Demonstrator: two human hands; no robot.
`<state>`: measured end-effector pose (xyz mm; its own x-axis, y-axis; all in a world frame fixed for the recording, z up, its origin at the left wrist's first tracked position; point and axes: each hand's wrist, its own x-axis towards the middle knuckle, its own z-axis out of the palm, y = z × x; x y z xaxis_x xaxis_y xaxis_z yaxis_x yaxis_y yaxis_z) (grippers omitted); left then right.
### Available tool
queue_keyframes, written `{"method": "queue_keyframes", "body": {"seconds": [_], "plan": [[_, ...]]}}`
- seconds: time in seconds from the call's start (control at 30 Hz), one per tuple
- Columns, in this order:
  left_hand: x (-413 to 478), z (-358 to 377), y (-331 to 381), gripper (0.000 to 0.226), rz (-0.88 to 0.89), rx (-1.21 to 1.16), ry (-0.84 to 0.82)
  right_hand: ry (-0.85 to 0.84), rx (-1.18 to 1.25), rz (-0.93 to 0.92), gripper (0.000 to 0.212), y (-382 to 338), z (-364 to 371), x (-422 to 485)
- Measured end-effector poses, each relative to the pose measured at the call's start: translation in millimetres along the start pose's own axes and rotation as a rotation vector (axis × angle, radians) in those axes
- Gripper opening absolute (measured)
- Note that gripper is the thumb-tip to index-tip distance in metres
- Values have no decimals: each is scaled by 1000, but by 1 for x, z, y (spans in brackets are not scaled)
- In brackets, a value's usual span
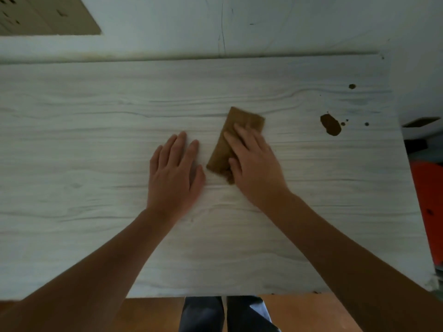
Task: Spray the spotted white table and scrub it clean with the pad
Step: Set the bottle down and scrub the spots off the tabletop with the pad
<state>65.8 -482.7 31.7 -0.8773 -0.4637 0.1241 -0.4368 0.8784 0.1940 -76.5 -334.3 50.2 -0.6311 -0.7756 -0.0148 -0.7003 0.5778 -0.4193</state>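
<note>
Head view: left hand (175,171) lies flat, palm down, fingers straight and slightly spread, on the white wood-grain table (96,140), holding nothing. Right hand (254,164) presses flat on the brown pad (239,121), fingers extended, thumb at its near edge. The pad sits mid-table, just beside the left hand. Brown spots (330,125) lie well to the right.

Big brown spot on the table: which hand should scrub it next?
Probably right. The right hand presses the pad, and the big brown spot lies on its side. The left hand rests flat, farther away, holding nothing.
</note>
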Motion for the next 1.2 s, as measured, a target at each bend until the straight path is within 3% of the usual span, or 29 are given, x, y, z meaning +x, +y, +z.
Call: {"method": "queue_keyframes", "body": {"seconds": [0.07,0.17,0.4,0.47,0.6,0.73,0.93,1.07,1.2], "plan": [[1,0,1,57,-2,-10,9,-47,-28,-48,53,9,-7,-28],[0,0,1,58,-7,-12,14,-72,-37,33,54,37,-26,-43],[2,1,0,56,-1,-23,36,84,-37,324,53,41,-26,47],[2,1,1,56,-1,-24,38,78,-22,300,53,17,-13,54],[2,1,0,57,0,-13,33,16,-18,70,54,-17,6,11],[2,1,1,58,-3,-17,42,-99,-61,-53,54,2,-10,-41],[4,0,1,56,-1,-34,44,-46,-77,159,54,62,-44,-19],[3,1,1,55,-4,-24,27,53,-45,270,52,40,-28,45],[3,1,1,53,-8,-36,43,24,-3,109,53,-11,3,41]]}}
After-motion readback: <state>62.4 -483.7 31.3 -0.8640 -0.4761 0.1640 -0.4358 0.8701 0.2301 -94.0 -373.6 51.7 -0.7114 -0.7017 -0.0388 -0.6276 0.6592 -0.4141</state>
